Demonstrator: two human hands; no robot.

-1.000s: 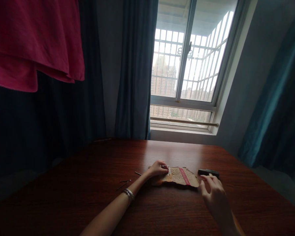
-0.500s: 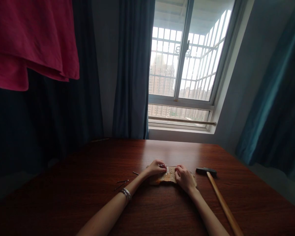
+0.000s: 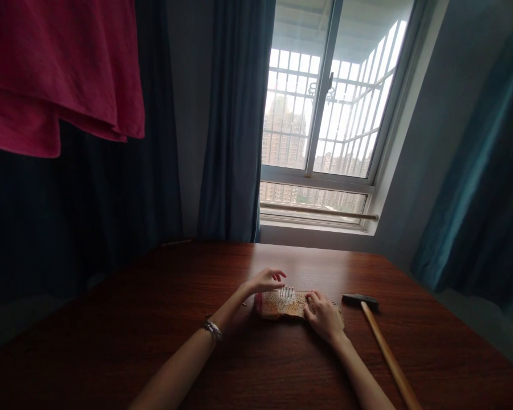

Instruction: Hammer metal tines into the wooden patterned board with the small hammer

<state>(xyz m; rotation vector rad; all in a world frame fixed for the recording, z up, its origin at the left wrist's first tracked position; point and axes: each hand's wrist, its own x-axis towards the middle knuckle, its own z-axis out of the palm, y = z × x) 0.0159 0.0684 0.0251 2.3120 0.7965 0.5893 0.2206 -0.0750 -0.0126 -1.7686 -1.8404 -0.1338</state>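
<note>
A small tan leather piece (image 3: 277, 304) full of punched holes lies on the wooden table (image 3: 154, 319). A metal pronged punch (image 3: 286, 292) stands in it. My left hand (image 3: 265, 281) hovers just above the piece's left end with fingers loosely curled and apart, holding nothing. My right hand (image 3: 325, 318) rests on the right part of the leather, fingers curled down and pressing it to the table. A hammer (image 3: 378, 336) with a dark head and long wooden handle lies to the right of that hand.
A window (image 3: 325, 114) with bars and blue curtains stands behind the table. Red cloth (image 3: 60, 74) hangs at upper left. A bracelet is on my left wrist (image 3: 212, 328).
My right hand left the hammer and came onto the leather. My left hand then lifted off the piece, leaving the pronged punch standing in it. The thin tools to the left are hidden behind my forearm.
</note>
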